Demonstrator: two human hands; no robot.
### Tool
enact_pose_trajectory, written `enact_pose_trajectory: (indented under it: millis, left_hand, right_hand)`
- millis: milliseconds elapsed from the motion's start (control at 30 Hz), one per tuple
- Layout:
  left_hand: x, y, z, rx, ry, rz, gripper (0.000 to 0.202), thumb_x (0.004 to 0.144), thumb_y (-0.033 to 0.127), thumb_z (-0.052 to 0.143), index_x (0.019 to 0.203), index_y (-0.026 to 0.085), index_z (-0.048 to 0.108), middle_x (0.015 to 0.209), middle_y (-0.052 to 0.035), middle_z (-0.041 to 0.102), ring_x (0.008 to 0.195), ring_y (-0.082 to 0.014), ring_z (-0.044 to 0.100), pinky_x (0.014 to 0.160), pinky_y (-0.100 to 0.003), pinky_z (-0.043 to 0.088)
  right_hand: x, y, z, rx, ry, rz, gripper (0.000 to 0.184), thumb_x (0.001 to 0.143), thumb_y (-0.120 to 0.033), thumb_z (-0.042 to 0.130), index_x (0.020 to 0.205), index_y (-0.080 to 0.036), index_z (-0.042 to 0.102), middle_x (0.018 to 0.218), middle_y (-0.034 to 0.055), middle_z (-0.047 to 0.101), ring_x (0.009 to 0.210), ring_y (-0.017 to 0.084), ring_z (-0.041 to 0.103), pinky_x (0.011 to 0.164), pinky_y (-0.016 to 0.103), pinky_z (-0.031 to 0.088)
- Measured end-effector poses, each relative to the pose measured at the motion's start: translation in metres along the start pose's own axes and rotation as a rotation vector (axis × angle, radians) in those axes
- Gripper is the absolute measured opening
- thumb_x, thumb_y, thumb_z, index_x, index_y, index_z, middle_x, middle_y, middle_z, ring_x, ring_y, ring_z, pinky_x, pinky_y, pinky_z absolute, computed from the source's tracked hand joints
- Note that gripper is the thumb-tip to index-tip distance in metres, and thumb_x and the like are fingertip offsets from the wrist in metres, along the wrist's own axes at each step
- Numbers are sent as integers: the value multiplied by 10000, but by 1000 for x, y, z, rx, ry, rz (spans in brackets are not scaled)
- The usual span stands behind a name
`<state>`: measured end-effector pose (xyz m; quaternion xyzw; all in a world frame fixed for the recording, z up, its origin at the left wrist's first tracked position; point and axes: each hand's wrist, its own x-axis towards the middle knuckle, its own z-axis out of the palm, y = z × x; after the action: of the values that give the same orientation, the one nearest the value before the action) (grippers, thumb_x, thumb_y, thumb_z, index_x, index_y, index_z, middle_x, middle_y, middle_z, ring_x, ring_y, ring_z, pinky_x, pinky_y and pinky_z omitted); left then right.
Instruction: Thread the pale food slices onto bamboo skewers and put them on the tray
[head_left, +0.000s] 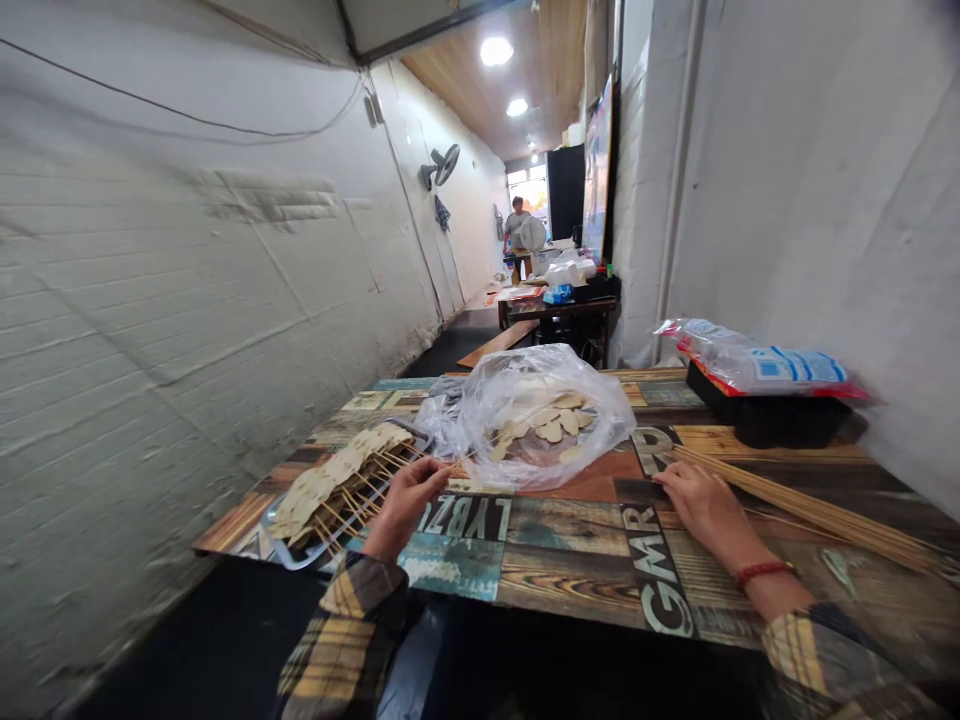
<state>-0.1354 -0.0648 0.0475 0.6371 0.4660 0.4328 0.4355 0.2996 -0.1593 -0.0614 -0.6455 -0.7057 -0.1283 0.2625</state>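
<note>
My left hand (409, 502) is closed in a pinch on a thin bamboo skewer (466, 458) that points right, toward the plastic bag. Beside that hand, a clear tray (289, 552) holds stacked flat beige pieces (341, 473) on skewers, their sticks jutting to the right. An open clear plastic bag (600, 385) stands mid-table with loose oval beige slices (555, 425) inside. My right hand (699, 505) is at the near end of a bundle of bamboo skewers (806, 505), fingertips drawn together low over the table; what they grip, if anything, is hidden.
On the wood-patterned table (562, 580), a black container (787, 425) at the right back carries a plastic package (780, 365). Walls stand on both sides. Farther off are a cluttered table (559, 305), a wall fan (442, 165) and a person (517, 230).
</note>
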Motion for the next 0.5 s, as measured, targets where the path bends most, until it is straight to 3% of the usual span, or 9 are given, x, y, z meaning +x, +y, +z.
enact_pose_trajectory:
  millis: [100, 200, 300, 400, 500]
  left_hand:
    - [-4, 2, 23, -46, -8, -8, 339, 692, 450, 736, 633, 152, 586, 563, 30, 490, 525, -85, 389, 507, -200, 289]
    - [-5, 3, 55, -52, -84, 1, 313, 713, 430, 711, 637, 156, 581, 571, 25, 498, 529, -90, 405, 515, -209, 303]
    - [-8, 2, 83, -6, -194, 41, 279, 736, 390, 683, 625, 159, 573, 566, 20, 494, 544, -99, 420, 532, -221, 311]
    - [-18, 0, 102, 112, -293, 112, 230, 758, 321, 653, 620, 154, 578, 606, 6, 524, 597, -112, 441, 568, -233, 332]
    - [-29, -1, 112, 208, -382, 130, 174, 771, 283, 637, 664, 147, 623, 643, -5, 561, 638, -121, 464, 597, -239, 351]
  right_hand:
    - [7, -14, -9, 158, 49, 24, 276, 920, -256, 459, 1033, -219, 708, 1047, 115, 687, 972, 260, 629, 811, 402, 488]
    - [24, -47, -19, 529, 20, 93, 320, 944, -360, 443, 1068, -212, 699, 1059, 110, 695, 981, 251, 644, 871, 415, 505]
    - [44, -83, -26, 940, -18, 273, 453, 947, -482, 433, 1267, -203, 591, 1075, 99, 696, 897, 224, 664, 759, 361, 543]
    - [64, -111, -33, 1221, 95, 385, 450, 935, -531, 455, 1178, -193, 624, 1042, 88, 688, 880, 196, 638, 709, 298, 529]
    - [80, -126, -40, 1346, 141, 392, 401, 913, -525, 510, 1052, -185, 670, 883, 55, 681, 798, 165, 617, 675, 260, 505]
